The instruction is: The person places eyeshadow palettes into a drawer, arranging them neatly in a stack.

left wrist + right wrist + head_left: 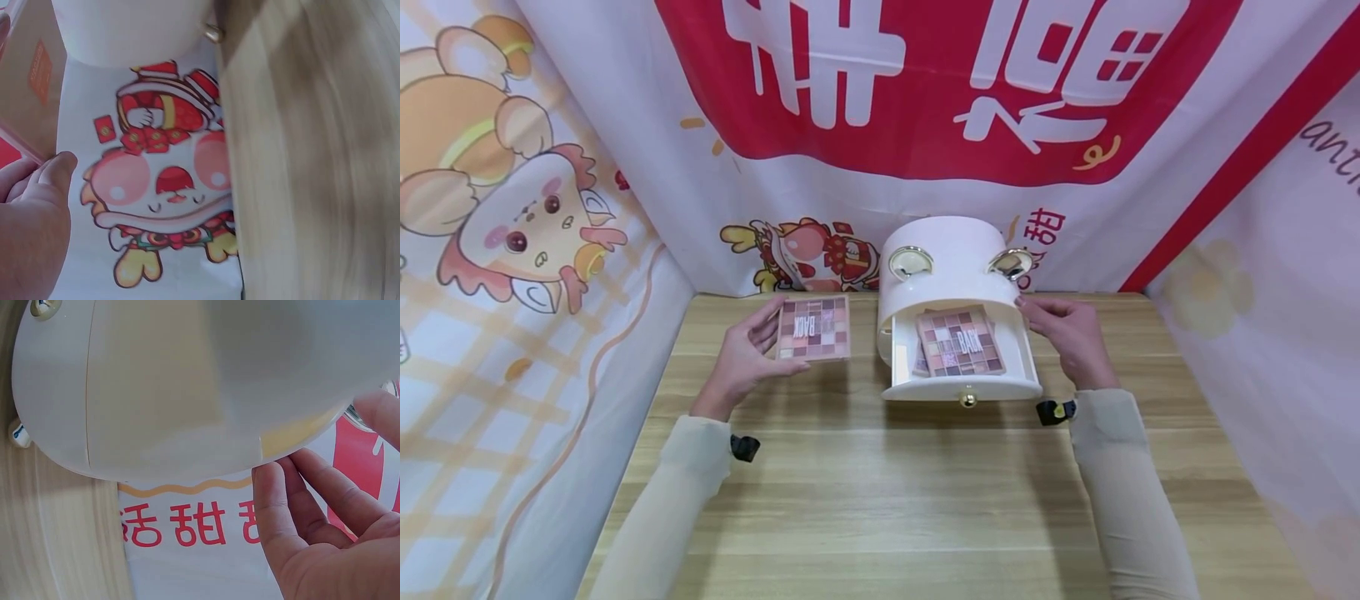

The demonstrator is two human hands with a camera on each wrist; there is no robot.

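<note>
My left hand [747,354] holds an eyeshadow palette [813,328] by its left edge, the thumb along the front side. The left wrist view shows the pale back of the palette [37,81] and the fingers at its edge. To the right stands a white rounded storage box [951,258], its lower drawer [904,354] pulled out. Inside the drawer lies another eyeshadow palette [959,343], slightly turned, on top of one mostly hidden beneath it. My right hand [1070,333] touches the right side of the box with its fingertips [270,478].
A gold knob [968,400] sits on the drawer front. Two shiny gold-rimmed pieces [912,262] are on the box's upper part. The wooden table [880,500] is bounded by printed cloth [820,167] behind and at both sides.
</note>
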